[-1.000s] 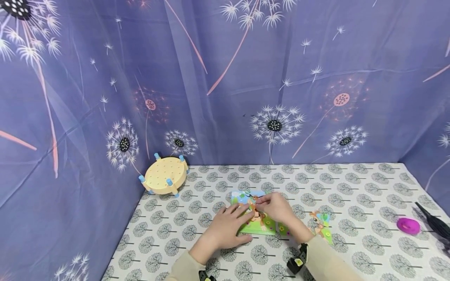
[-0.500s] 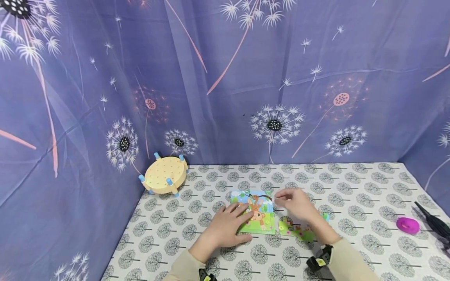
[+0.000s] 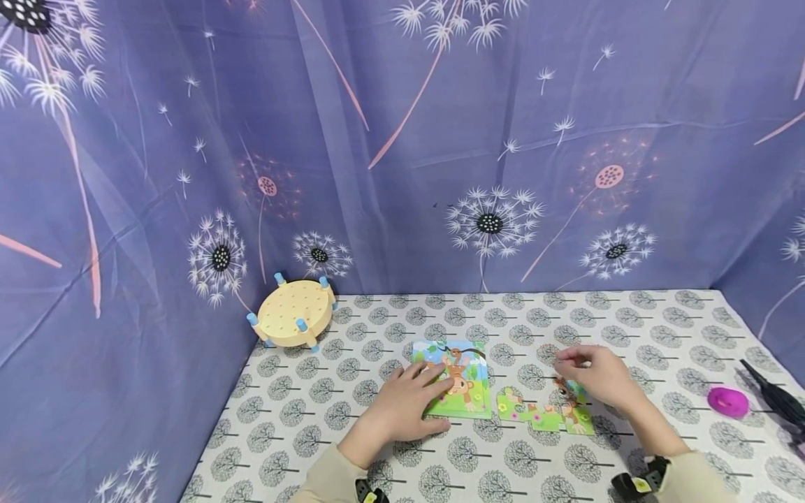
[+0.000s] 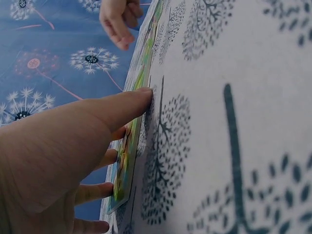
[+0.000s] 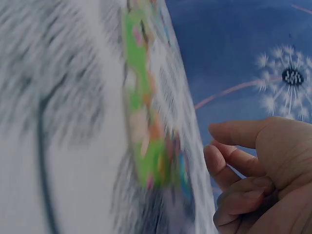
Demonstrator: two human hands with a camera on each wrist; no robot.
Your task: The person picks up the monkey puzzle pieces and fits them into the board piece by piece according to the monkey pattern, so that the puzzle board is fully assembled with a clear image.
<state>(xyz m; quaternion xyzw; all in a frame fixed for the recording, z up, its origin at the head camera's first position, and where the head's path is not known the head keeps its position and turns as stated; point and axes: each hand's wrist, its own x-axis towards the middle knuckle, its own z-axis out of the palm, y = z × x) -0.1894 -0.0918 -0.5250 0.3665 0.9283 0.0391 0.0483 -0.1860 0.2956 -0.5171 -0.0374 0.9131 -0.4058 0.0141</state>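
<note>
My left hand [image 3: 409, 402] lies with spread fingers on a square puzzle picture [image 3: 473, 391] of an upside-down monkey on a branch. In the left wrist view its fingertips [image 4: 105, 189] rest along the picture's edge. My right hand [image 3: 594, 377] hovers over the right end of a strip of joined puzzle pieces [image 3: 546, 419], green with flowers. Its fingers are loosely bent, and the right wrist view shows a gap between thumb [image 5: 234, 132] and index finger, with nothing held. Monkey-patterned puzzle pieces [image 3: 572, 412] stand up the strip's right side, partly hidden under that hand.
A round yellow stool with blue-tipped legs [image 3: 295, 314] stands at the back left corner. On the right lie a magenta oval object [image 3: 728, 402] and a black long-tipped object [image 3: 780, 398]. A purple dandelion curtain [image 3: 402, 209] hangs behind the tree-print tablecloth [image 3: 465, 457].
My right hand has moved from the monkey picture rightwards to above the end of the piece strip, uncovering the picture's right side and the strip. My left hand has stayed put.
</note>
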